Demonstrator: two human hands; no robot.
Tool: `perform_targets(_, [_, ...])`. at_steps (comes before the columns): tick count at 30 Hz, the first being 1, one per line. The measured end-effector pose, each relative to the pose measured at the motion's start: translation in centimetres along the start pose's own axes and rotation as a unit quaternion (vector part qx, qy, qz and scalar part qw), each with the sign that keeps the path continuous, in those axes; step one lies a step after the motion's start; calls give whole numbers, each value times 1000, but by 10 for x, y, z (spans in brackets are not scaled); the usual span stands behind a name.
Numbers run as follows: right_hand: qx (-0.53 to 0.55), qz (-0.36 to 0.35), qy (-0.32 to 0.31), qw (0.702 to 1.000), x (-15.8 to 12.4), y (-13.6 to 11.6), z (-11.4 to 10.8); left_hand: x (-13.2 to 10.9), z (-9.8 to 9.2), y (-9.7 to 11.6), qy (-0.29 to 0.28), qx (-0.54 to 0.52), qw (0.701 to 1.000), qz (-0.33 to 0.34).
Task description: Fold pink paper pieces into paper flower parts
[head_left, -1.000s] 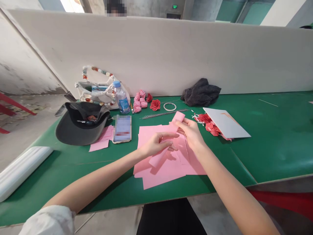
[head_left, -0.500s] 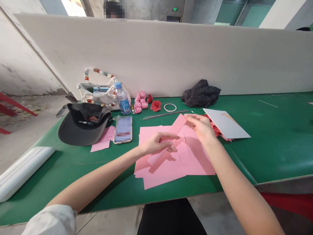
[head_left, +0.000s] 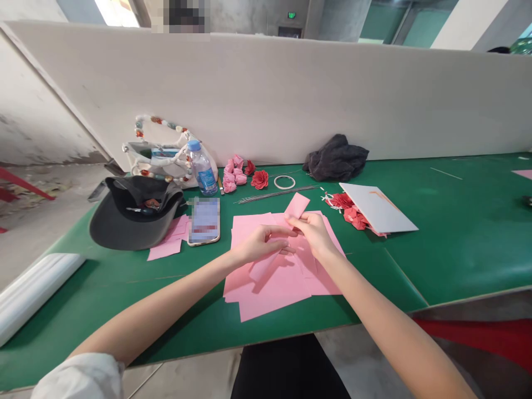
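A long pink paper strip (head_left: 298, 205) is held slantwise above the table between both hands. My left hand (head_left: 266, 243) grips it near the middle, its lower end sticking out below the fingers. Close beside it, my right hand (head_left: 311, 231) pinches the strip nearer its upper end. Beneath both hands lie overlapping pink paper sheets (head_left: 270, 305). Part of the strip is hidden behind the fingers.
Behind the sheets lie thin wires (head_left: 274, 194), a white ring (head_left: 285, 182) and paper flowers (head_left: 260, 179). A phone (head_left: 204, 221), cap (head_left: 120, 227) and bottle (head_left: 205, 172) stand left. Red paper pieces (head_left: 355, 218) lie partly under a white board (head_left: 380, 208); a dark cloth (head_left: 338, 158) sits behind.
My right hand has moved down and left along the strip, closer to my left hand. The red paper pieces are now more exposed. The view has shifted slightly.
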State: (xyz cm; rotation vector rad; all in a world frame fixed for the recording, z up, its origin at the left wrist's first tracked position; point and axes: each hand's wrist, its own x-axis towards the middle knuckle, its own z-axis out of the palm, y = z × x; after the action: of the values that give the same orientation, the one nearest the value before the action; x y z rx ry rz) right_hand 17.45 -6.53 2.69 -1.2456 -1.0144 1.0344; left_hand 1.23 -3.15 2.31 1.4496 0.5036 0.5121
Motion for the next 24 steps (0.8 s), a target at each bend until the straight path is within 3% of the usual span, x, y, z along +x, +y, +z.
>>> perform_targets(3, [17, 18, 10, 1000, 10, -3, -11, -1, -4, 0, -22, 71, 997, -15])
perform_targets(6, [41, 33, 57, 997, 18, -7, -28, -3, -7, 3, -51, 124, 990, -34])
perform_targets(9, [52, 30, 97, 993, 21, -9, -42, -3, -7, 7, -73, 91, 992, -43])
perform_targets(15, [70, 5, 116, 991, 33, -9, -50, -2, -7, 12, -81, 79, 993, -25])
perform_targets(20, [132, -32, 223, 965, 55, -19, -82, -8, -19, 20, -66, 103, 989, -87])
perform_targets(22, [122, -31, 192, 973, 56, -23, -96, -9, -27, 29, -85, 118, 983, -113])
perform_targets(24, [103, 4, 100, 990, 50, -24, -98, -9, -34, 37, -106, 139, 977, -124])
